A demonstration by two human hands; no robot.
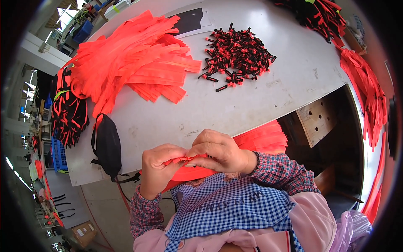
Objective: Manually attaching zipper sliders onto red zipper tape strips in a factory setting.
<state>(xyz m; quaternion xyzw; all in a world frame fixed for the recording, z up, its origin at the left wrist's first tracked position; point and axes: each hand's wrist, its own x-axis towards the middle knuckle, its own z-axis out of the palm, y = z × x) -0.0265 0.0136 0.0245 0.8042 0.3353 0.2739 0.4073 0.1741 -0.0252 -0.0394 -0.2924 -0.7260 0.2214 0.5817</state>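
Note:
Both hands meet over my lap, just off the near edge of the table. My left hand [161,166] pinches the bunched end of a bright orange zipper tape [189,172] between thumb and fingers. Against it, the closed fingertips of my right hand [218,152] grip the same end. Any small part between the fingertips is too hidden to make out. The rest of the tape hangs below my hands, in front of my blue checked apron [226,201]. More orange tapes [264,138] lie beside my right wrist, at the table edge.
On the white table [155,122], a large heap of orange tapes [134,59] lies far left. Small black-and-orange zipper pulls [239,54] are piled at the back. A black pouch [109,145] hangs at the left edge. An open dark recess with a wooden board [317,122] is at right.

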